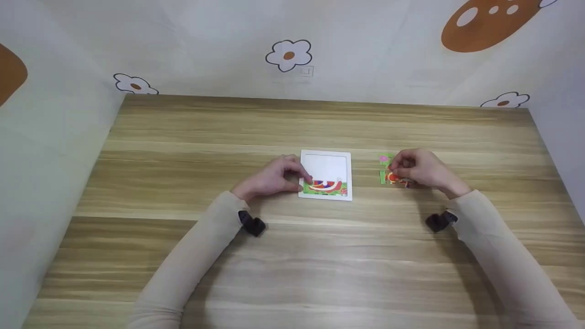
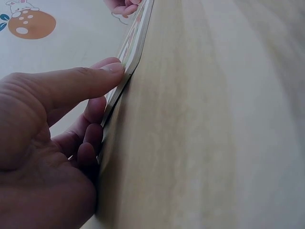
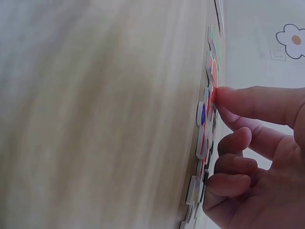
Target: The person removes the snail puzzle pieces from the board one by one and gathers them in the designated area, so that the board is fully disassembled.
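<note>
A white-bordered jigsaw frame [image 1: 349, 176] lies flat on the wooden table, its bottom strip filled with colourful pieces [image 1: 327, 186] and its white backing bare above them. My left hand [image 1: 274, 176] holds the frame at its lower left, the index finger reaching over the border onto the picture. In the left wrist view, the thumb presses the frame's edge [image 2: 139, 50] with the other fingers curled beside it. To the right, my right hand [image 1: 422, 169] pinches a red puzzle piece [image 1: 391, 177] between thumb and index finger, low among several loose pieces [image 3: 202, 129] partly hidden beneath the hand.
The wooden table [image 1: 320, 256] reaches back to a pale wall printed with flowers [image 1: 289, 55] and orange shapes. Black wrist cameras [image 1: 252, 224] sit on both sleeved wrists. A strip of table separates the frame from the loose pieces.
</note>
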`<state>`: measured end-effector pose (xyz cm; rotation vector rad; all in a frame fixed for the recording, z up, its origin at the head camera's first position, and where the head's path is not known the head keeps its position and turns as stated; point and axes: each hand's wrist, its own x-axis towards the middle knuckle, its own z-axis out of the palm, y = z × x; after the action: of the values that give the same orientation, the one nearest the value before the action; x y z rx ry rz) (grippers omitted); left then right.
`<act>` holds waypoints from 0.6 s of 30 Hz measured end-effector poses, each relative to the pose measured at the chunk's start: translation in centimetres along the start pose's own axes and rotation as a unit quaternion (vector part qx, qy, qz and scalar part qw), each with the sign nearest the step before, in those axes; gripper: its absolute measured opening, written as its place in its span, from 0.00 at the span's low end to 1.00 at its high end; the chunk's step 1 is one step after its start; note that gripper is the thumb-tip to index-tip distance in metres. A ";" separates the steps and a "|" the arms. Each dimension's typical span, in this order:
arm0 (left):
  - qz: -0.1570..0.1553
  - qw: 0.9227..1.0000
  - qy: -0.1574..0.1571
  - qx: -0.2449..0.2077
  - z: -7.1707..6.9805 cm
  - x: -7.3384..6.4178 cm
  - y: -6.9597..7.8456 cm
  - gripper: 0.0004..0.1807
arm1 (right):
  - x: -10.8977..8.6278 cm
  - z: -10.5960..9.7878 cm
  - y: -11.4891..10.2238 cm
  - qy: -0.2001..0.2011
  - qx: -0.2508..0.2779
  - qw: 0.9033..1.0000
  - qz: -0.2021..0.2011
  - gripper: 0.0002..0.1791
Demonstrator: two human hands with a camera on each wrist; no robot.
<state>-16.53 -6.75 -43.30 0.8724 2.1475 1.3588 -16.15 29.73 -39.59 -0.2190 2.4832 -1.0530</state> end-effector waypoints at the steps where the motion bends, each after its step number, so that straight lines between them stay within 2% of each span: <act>1: 0.000 1.000 0.000 0.002 0.0 0.0 0.0 0.11 | 0.0 0.0 0.0 -0.001 0.000 1.000 0.001 0.04; 11: -0.005 1.000 0.000 0.022 0.0 0.2 -0.2 0.12 | 0.2 0.3 -0.1 0.007 -0.002 1.000 -0.009 0.06; 18: -0.016 1.000 0.004 0.026 0.2 0.2 0.4 0.12 | 0.3 1.1 -0.7 0.016 0.000 0.999 -0.030 0.05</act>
<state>-16.44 -6.40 -43.05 0.8504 2.2027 1.2976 -15.99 28.42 -39.84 -0.2820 2.5192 -1.0886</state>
